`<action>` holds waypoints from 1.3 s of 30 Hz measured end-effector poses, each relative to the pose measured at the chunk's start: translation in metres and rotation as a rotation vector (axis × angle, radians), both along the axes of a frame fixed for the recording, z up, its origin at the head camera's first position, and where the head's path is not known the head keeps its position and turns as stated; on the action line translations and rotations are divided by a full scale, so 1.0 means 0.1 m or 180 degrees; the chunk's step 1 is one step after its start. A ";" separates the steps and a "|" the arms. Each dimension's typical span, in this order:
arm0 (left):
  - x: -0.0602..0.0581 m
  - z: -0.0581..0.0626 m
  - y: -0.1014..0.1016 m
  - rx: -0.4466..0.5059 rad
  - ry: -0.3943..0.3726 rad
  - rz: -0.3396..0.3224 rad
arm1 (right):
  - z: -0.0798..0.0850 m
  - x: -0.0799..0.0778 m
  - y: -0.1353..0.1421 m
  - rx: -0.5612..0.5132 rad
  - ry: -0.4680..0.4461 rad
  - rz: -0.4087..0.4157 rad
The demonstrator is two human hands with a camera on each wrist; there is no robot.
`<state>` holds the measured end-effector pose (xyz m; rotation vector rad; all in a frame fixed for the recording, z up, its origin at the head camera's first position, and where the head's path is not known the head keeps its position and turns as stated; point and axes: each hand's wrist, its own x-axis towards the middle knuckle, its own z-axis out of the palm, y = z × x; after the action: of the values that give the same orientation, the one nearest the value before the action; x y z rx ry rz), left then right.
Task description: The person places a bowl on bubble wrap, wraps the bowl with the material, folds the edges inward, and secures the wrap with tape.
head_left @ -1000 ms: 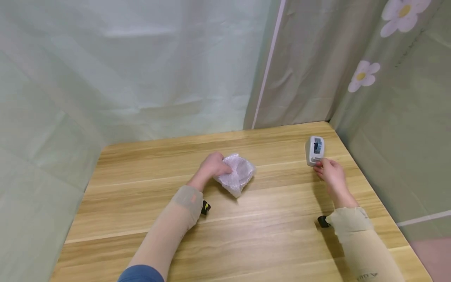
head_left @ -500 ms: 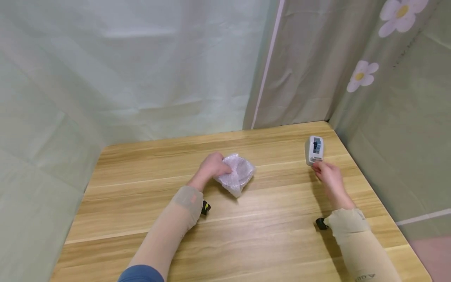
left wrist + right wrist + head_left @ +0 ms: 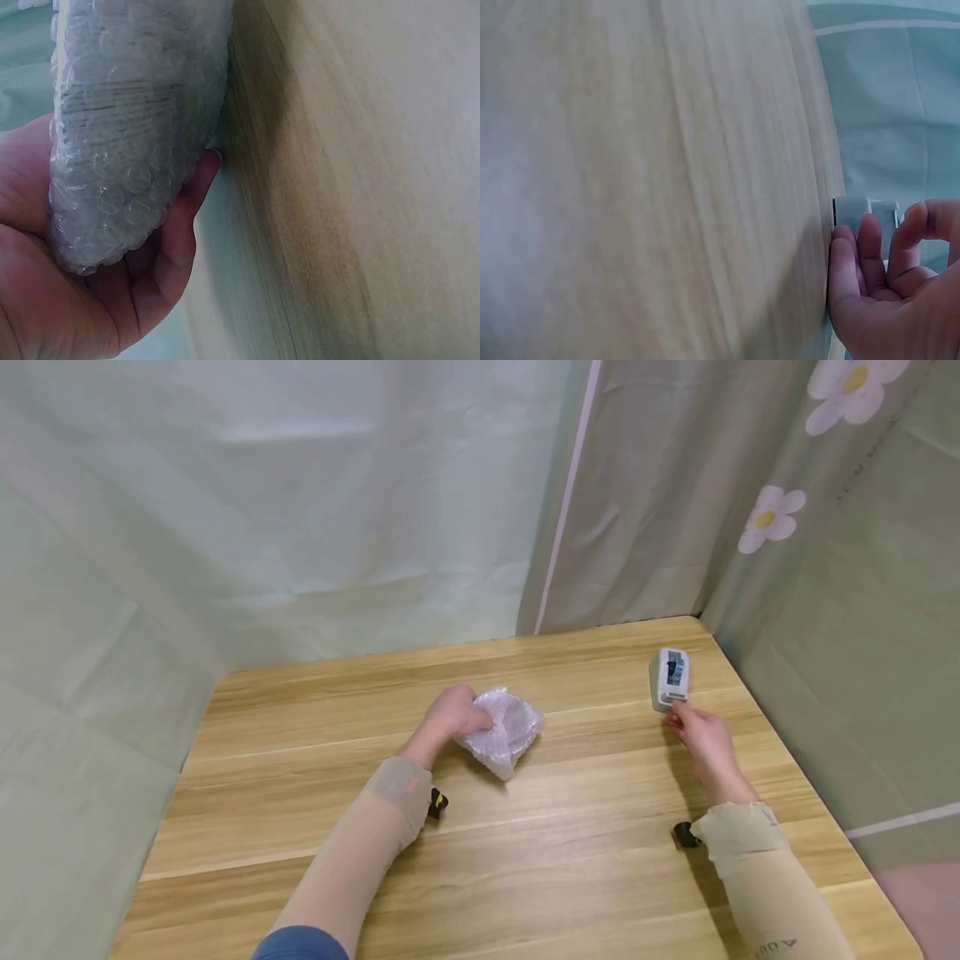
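Observation:
My left hand (image 3: 452, 714) grips a bubble-wrapped item (image 3: 516, 720) near the middle of the table. The left wrist view shows the clear bubble wrap (image 3: 135, 180) between thumb and curled fingers, with the left hand (image 3: 112, 300) cupped round its lower end. At the table's far right stands a grey tape dispenser (image 3: 658, 681) with a blue roll in it. My right hand (image 3: 708, 743) has curled fingers at its front end. In the right wrist view the right hand (image 3: 892, 300) partly covers the dispenser (image 3: 851, 210); whether it pinches a strip of tape I cannot tell.
The wood-grain table (image 3: 570, 852) reaches back to a pale green curtain (image 3: 322, 510). A second curtain side (image 3: 847, 693) with daisies runs along the right edge, close to the right arm. Black wrist cameras hang under both sleeves.
My right fingers drew slightly back from the dispenser's front, then moved onto its front edge again. The left hand and the bubble-wrapped item have stayed put.

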<state>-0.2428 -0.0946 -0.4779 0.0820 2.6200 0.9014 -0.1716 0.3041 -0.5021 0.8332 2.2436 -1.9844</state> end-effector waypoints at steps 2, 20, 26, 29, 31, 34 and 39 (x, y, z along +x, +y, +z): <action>0.00 0.00 0.00 0.0004 0.0007 -0.0008 | 0.00 0.00 0.00 0.0011 0.0003 -0.0018; -0.01 -0.02 0.00 -0.0039 0.0041 -0.0033 | -0.05 -0.04 0.15 0.0020 -0.0131 0.0223; -0.01 -0.02 0.01 -0.0041 0.0026 -0.0035 | -0.03 -0.04 0.17 -0.0046 -0.0192 0.0288; -0.02 -0.03 0.01 -0.0021 0.0003 -0.0024 | -0.01 -0.03 0.19 -0.0116 -0.0197 0.0348; -0.02 -0.03 0.01 -0.0020 0.0007 -0.0022 | -0.01 -0.04 0.20 -0.0141 -0.0205 0.0383; -0.03 -0.04 0.00 -0.0025 0.0021 -0.0026 | -0.01 -0.05 0.21 -0.0165 -0.0217 0.0410; -0.02 -0.04 0.00 0.0002 0.0019 -0.0023 | -0.03 -0.05 0.18 0.0147 -0.0239 0.0468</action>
<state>-0.2453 -0.0942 -0.4820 0.0945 2.6230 0.9009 -0.1765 0.3225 -0.5054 0.7112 2.2460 -1.8141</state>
